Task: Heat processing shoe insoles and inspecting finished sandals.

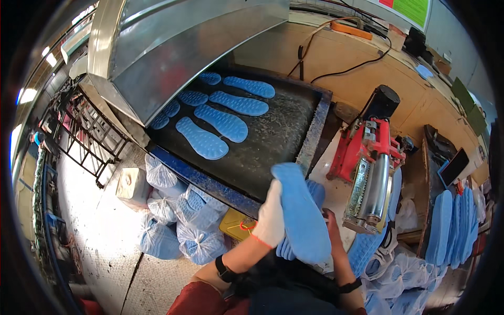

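My left hand [270, 216], in a white glove, grips the edge of a flat blue shoe sole [303, 218] and holds it tilted in front of me. Behind that sole, my right hand [332, 227] is bare and mostly hidden, so its fingers do not show. More blue soles [316, 191] show behind and below the held one, close to both hands. Several studded blue soles [220, 122] lie in rows on the dark conveyor bed [275, 139] beyond my hands, some partly under a metal hood.
The metal hood [173, 47] overhangs the bed at left. A red roller machine [370, 173] stands to the right. Bagged soles [194, 210] lie on the floor at left, others [404, 281] at lower right. Upright soles [452, 228] line the right side; a black metal rack [84, 131] stands far left.
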